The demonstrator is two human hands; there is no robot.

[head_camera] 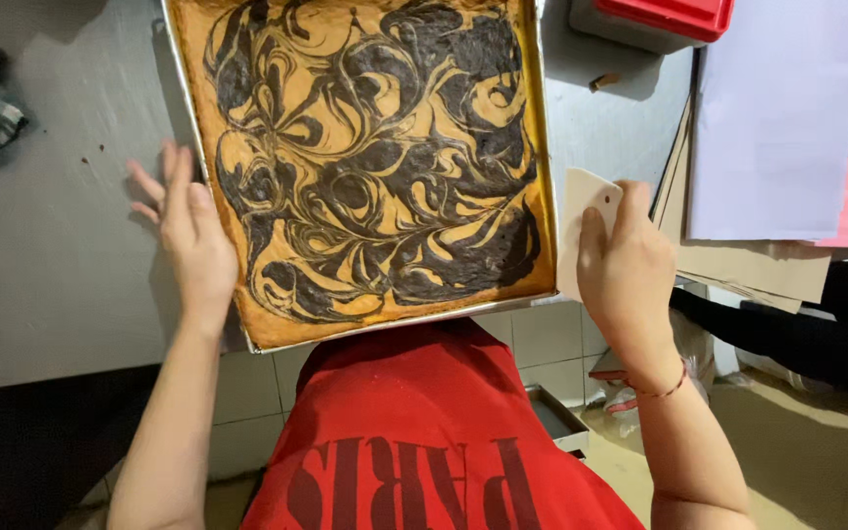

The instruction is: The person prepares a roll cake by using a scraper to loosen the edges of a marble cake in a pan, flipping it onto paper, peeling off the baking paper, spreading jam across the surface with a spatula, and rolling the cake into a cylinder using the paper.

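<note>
Fingers [171,177] of left hand [193,236]: spread flat, holding nothing, pressed against left rim of metal baking tray [181,88]. Fingers of right hand [625,260]: closed around white plastic scraper [581,211], just beside tray's right rim. Marbled brown-and-orange cake [375,157] fills tray, which sits on grey counter [51,245]; stacked paper sheets [777,118] right of tray.

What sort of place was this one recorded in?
Probably a small baking kitchen or home bakery. A square metal pan of marbled cake sits on a grey worktop; the right hand holds a white scraper, the left hand steadies the pan, and flat cardboard sheets lie alongside.
</note>
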